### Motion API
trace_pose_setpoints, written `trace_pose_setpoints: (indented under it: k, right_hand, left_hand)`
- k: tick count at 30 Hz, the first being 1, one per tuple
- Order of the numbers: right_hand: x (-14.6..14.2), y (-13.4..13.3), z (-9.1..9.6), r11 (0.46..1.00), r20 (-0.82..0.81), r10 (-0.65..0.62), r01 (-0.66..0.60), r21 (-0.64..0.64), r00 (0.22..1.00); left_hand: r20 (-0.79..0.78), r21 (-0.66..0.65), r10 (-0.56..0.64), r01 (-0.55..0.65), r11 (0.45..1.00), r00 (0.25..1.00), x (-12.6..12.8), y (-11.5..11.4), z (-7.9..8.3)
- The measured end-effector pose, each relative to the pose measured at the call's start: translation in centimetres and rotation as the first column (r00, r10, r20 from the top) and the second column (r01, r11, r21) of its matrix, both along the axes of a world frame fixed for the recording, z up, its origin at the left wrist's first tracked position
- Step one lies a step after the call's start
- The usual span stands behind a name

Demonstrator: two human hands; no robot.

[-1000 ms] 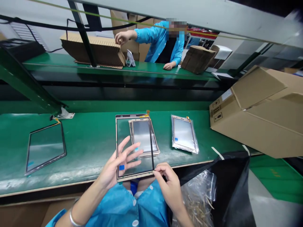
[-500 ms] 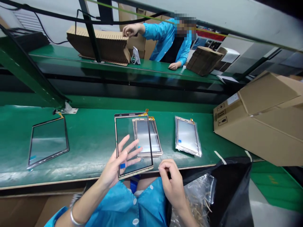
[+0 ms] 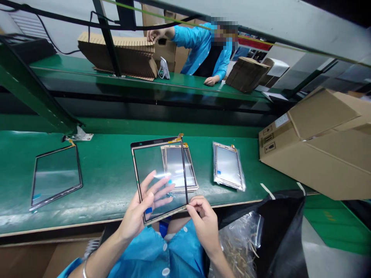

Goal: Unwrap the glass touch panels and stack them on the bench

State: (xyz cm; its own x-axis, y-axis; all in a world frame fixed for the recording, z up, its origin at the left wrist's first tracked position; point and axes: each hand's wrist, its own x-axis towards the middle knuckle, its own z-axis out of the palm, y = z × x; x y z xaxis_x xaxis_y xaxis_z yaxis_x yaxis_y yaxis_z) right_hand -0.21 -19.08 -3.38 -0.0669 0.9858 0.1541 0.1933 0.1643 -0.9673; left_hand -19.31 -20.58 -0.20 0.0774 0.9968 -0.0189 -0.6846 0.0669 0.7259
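Note:
A clear touchscreen glass panel (image 3: 158,160) with a dark border is held tilted above the bench edge. My left hand (image 3: 142,208) supports it at its left side, fingers spread behind the glass and thumb at the edge. With thumb and fingers pinched, my right hand (image 3: 203,220) grips the panel's lower right corner. Behind the panel, a small stack of similar panels (image 3: 189,170) lies on the bench, partly seen through the glass. Another stack in clear plastic (image 3: 228,166) lies to the right. A single panel (image 3: 56,173) rests at the left.
The green bench (image 3: 110,193) runs across. A large cardboard box (image 3: 313,143) stands at right. A black bag (image 3: 284,231) hangs off the front edge, with clear plastic wrap (image 3: 243,239) beside it. Across the bench, a co-worker in a blue jacket (image 3: 197,50) touches a row of cardboard dividers (image 3: 124,58).
My right hand has moved up and left onto the panel's lower right corner. The panel has turned and its upper left corner has swung left. The view has shifted slightly.

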Motion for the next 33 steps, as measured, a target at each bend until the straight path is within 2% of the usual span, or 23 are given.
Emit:
trace_pose_setpoints:
  k: [3,6,8,10,11,12,13,14,15,16,17,18,19,20,21,22,23,24,26,29,33]
  right_hand:
    - [0.3,-0.4,0.3,0.991,0.141,0.027,-0.045,0.126,0.990]
    - [0.1,-0.9,2.5,0.953,0.243,0.140,-0.197,0.229,0.960]
    - [-0.3,-0.2,5.3,0.927,0.137,0.303,-0.325,0.189,0.943]
    - [-0.4,1.4,8.8,0.909,-0.098,0.413,-0.403,0.107,0.905]
    - [-0.2,2.6,10.6,0.920,-0.204,0.392,-0.379,0.103,0.897]
    - [0.3,3.8,12.1,0.949,-0.282,0.308,-0.274,0.155,0.909]
    - [1.0,4.9,13.2,0.961,-0.338,0.170,-0.081,0.263,0.926]
    - [1.8,5.9,13.9,0.893,-0.392,-0.008,0.184,0.412,0.920]
    - [2.7,6.5,14.0,0.703,-0.463,-0.194,0.452,0.549,0.865]
    - [3.5,6.7,13.4,0.448,-0.539,-0.338,0.635,0.629,0.772]
    - [4.2,6.5,12.3,0.255,-0.572,-0.435,0.704,0.663,0.696]
    - [4.7,5.9,10.8,0.207,-0.530,-0.515,0.698,0.686,0.673]
    - [5.0,4.9,8.8,0.303,-0.416,-0.576,0.657,0.690,0.703]
    - [5.1,3.6,6.7,0.529,-0.227,-0.571,0.565,0.633,0.789]
    - [4.9,2.2,4.6,0.758,-0.042,-0.483,0.442,0.480,0.874]
    - [4.5,0.8,2.7,0.900,0.050,-0.340,0.310,0.307,0.939]
    - [4.0,-0.5,1.1,0.967,0.079,-0.210,0.195,0.161,0.975]
    - [3.4,-1.5,-0.1,0.991,0.063,-0.117,0.113,0.064,0.991]
    - [2.4,-2.7,-1.3,0.999,0.009,-0.050,0.050,0.009,0.999]
    - [1.9,-2.9,-1.0,0.997,-0.010,-0.068,0.069,0.032,0.998]
    - [2.6,-2.6,-0.2,0.996,0.005,-0.078,0.078,0.044,0.997]
  left_hand:
    - [-0.019,-0.013,0.015,-0.015,1.000,1.000,0.2,0.0,-0.1]
    - [-0.062,-0.107,0.026,-0.033,0.994,0.998,0.3,0.6,-0.6]
    - [-0.043,-0.187,-0.040,0.031,0.982,0.998,0.6,1.1,-1.3]
    - [0.044,-0.252,-0.136,0.143,0.957,0.990,1.0,1.3,-2.2]
    - [0.098,-0.273,-0.168,0.189,0.943,0.981,1.3,1.4,-2.6]
    - [0.147,-0.280,-0.185,0.221,0.934,0.972,1.5,1.3,-3.0]
    - [0.183,-0.275,-0.189,0.235,0.932,0.965,1.7,1.3,-3.2]
    - [0.199,-0.265,-0.186,0.236,0.935,0.962,1.8,1.2,-3.4]
    - [0.192,-0.258,-0.181,0.227,0.939,0.965,1.8,1.1,-3.4]
    - [0.166,-0.254,-0.171,0.210,0.944,0.971,1.7,1.0,-3.2]
    - [0.127,-0.255,-0.154,0.182,0.950,0.980,1.5,1.0,-3.0]
    - [0.084,-0.258,-0.131,0.149,0.955,0.988,1.2,1.0,-2.6]
    - [0.044,-0.259,-0.102,0.110,0.960,0.994,0.9,1.0,-2.3]
    - [0.012,-0.254,-0.069,0.070,0.965,0.998,0.7,1.1,-1.9]
    - [-0.011,-0.244,-0.034,0.030,0.969,0.999,0.5,1.2,-1.5]
    - [-0.031,-0.233,-0.006,-0.002,0.973,0.999,0.4,1.2,-1.2]
    - [-0.051,-0.222,0.017,-0.028,0.975,0.999,0.4,1.3,-0.9]
    - [-0.072,-0.213,0.033,-0.048,0.976,0.997,0.5,1.3,-0.7]
    - [-0.111,-0.190,0.053,-0.074,0.979,0.992,0.9,1.4,-0.5]
    - [-0.158,-0.155,0.063,-0.088,0.984,0.985,1.5,1.2,-0.4]
    - [-0.219,-0.122,0.074,-0.102,0.987,0.973,2.0,0.6,-0.6]
